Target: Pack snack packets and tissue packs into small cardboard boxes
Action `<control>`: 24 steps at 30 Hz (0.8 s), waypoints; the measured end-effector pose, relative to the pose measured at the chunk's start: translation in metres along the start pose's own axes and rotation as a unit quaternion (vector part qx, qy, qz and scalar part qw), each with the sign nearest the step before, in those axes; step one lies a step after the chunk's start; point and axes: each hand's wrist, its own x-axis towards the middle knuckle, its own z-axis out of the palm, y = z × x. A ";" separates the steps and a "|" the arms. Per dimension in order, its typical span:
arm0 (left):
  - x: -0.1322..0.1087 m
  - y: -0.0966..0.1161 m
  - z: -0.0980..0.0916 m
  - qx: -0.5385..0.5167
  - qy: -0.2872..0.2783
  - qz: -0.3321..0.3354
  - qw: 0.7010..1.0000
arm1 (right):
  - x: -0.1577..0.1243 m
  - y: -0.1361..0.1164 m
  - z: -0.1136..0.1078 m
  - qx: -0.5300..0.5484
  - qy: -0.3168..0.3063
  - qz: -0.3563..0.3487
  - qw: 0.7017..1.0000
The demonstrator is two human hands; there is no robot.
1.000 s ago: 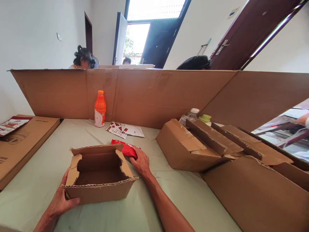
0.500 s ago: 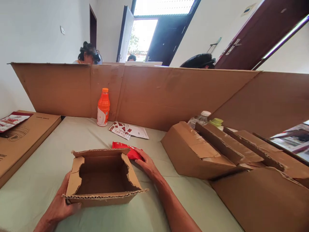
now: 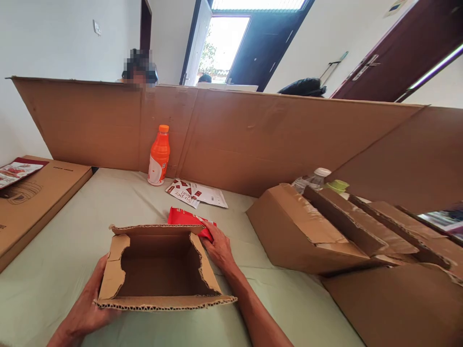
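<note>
An open, empty cardboard box (image 3: 162, 302) with torn flaps stands in front of me. My left hand (image 3: 88, 303) grips its left side, with the fingers partly hidden behind the wall. Beyond the box's far right corner, my right hand (image 3: 219, 246) has its thumb and fingers closed on the right end of a red packet (image 3: 183, 217). That packet lies behind the far flap, which covers its lower part. Farther back are white pouches (image 3: 209, 195) with dark red print, and an orange bottle (image 3: 159, 156) stands upright.
A cardboard partition (image 3: 231, 130) crosses the back. On the right stands a large divided cardboard box (image 3: 285, 231) with a clear plastic bottle (image 3: 320, 178) and a green-lidded item (image 3: 338, 185) behind its front panel. A flat carton (image 3: 68, 180) bearing a printed pouch (image 3: 18, 171) lies left.
The view has shifted slightly. The box's near flap is tipped a little more toward me. Both hands keep nearly the same places, the right one still at the red packet's end.
</note>
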 end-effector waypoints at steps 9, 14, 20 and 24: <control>0.000 0.002 -0.004 -0.047 -0.043 0.010 0.998 | -0.011 -0.017 -0.037 0.097 -0.094 0.007 0.991; 0.003 -0.002 -0.010 -0.042 -0.081 0.033 0.995 | -0.012 -0.025 -0.048 0.160 -0.062 0.066 0.983; 0.004 0.005 -0.011 -0.052 -0.084 0.034 0.995 | -0.021 -0.028 -0.069 0.206 -0.003 0.129 0.970; 0.005 0.004 -0.011 -0.031 -0.069 0.036 0.996 | -0.035 -0.037 -0.091 0.239 -0.008 0.168 0.957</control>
